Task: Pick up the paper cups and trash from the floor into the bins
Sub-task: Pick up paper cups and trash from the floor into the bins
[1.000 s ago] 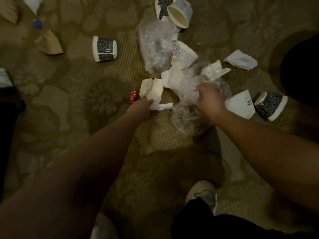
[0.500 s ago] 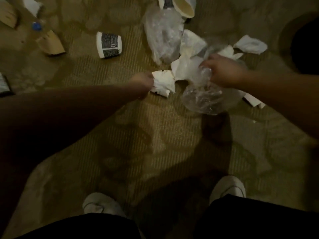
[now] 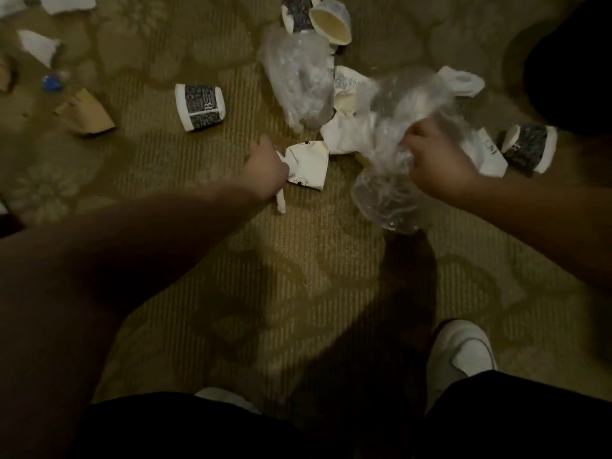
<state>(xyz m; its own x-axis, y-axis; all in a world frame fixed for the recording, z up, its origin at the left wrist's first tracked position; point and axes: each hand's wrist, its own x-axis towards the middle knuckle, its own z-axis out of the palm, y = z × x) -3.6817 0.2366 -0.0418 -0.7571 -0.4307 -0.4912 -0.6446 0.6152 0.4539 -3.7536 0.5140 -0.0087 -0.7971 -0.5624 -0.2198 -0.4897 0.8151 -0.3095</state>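
My left hand (image 3: 266, 172) grips a crumpled white paper cup (image 3: 308, 165) just above the carpet. My right hand (image 3: 437, 160) clutches a clear plastic bag (image 3: 387, 197), which hangs below the fist and spreads up over the pile. White paper scraps (image 3: 347, 132) lie between the hands. A second clear bag (image 3: 298, 81) lies behind them. Patterned paper cups lie on their sides at the left (image 3: 200, 107), at the right (image 3: 530, 148) and at the top (image 3: 331, 23).
Brown cardboard pieces (image 3: 87, 114), a blue bottle cap (image 3: 51, 83) and white scraps (image 3: 41, 46) lie at the far left. A dark round shape (image 3: 576, 61) fills the upper right corner. My white shoes (image 3: 458, 349) stand on the patterned carpet near the bottom.
Both hands have lifted their loads off the carpet: the left now grips the crumpled cup, the right has bunched the plastic bag. The view has shifted back as I straighten.
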